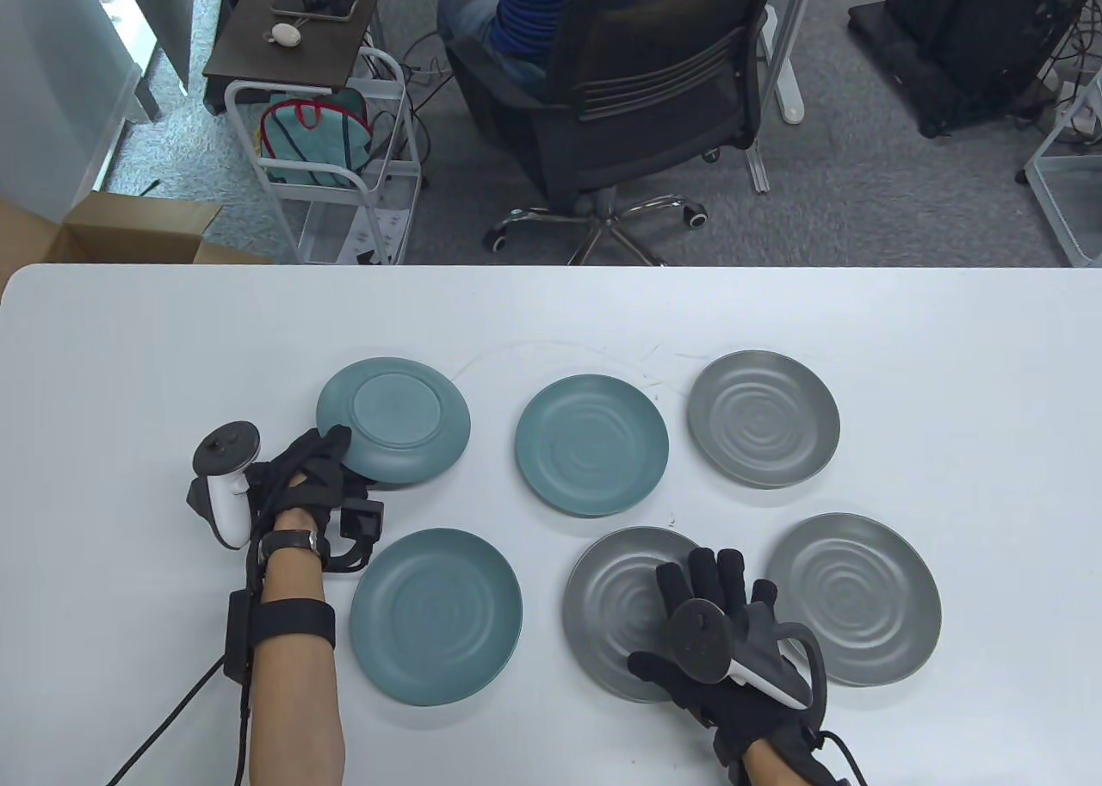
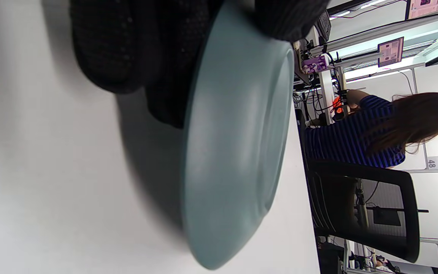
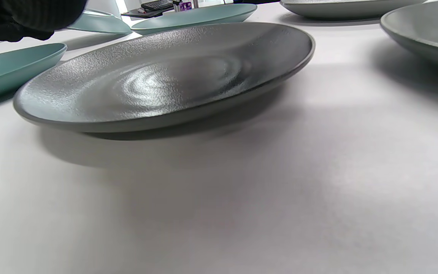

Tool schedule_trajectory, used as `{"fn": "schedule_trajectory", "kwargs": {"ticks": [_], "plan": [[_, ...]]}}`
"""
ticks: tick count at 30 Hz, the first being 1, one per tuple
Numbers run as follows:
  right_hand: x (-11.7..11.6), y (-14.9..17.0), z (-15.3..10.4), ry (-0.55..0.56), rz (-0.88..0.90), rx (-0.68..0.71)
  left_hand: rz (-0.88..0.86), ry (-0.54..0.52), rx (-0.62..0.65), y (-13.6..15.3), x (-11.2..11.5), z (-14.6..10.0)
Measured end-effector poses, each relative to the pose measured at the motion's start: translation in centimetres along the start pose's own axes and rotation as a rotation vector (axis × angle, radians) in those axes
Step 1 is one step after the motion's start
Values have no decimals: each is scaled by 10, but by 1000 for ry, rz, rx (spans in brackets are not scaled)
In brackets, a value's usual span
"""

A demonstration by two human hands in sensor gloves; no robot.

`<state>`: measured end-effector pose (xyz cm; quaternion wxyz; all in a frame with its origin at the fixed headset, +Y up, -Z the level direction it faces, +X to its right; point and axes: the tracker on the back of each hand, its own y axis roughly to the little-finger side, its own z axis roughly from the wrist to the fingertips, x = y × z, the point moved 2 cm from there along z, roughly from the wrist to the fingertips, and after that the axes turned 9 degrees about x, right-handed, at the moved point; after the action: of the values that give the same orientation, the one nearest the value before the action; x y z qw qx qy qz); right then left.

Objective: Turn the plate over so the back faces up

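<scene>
A teal plate [image 1: 393, 420] at the far left is turned with its back and foot ring facing up. It tilts, its near left edge lifted off the table. My left hand [image 1: 320, 461] grips that lifted edge. In the left wrist view the plate's back [image 2: 234, 152] fills the middle, my gloved fingers [image 2: 143, 57] under its rim and my thumb on top. My right hand [image 1: 710, 601] lies flat with spread fingers over the near grey plate [image 1: 624, 597], which is face up and shows in the right wrist view [image 3: 165, 76].
Two more teal plates lie face up: one at centre [image 1: 591, 443], one near left [image 1: 436, 615]. Two more grey plates lie face up: far right [image 1: 763, 418] and near right [image 1: 852, 609]. An office chair [image 1: 637, 89] with a seated person stands beyond the table's far edge.
</scene>
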<state>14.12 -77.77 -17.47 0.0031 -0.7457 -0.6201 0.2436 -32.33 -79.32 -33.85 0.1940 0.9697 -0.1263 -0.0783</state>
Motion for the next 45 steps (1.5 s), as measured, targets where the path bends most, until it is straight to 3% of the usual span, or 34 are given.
{"fn": "schedule_trajectory", "kwargs": {"ticks": [23, 35, 45], "plan": [[3, 0, -1, 17, -6, 3, 557, -91, -106, -11, 5, 0], [2, -2, -1, 6, -6, 12, 758, -91, -96, -21, 14, -1], [4, -1, -4, 19, -7, 7, 790, -36, -35, -30, 17, -14]]}}
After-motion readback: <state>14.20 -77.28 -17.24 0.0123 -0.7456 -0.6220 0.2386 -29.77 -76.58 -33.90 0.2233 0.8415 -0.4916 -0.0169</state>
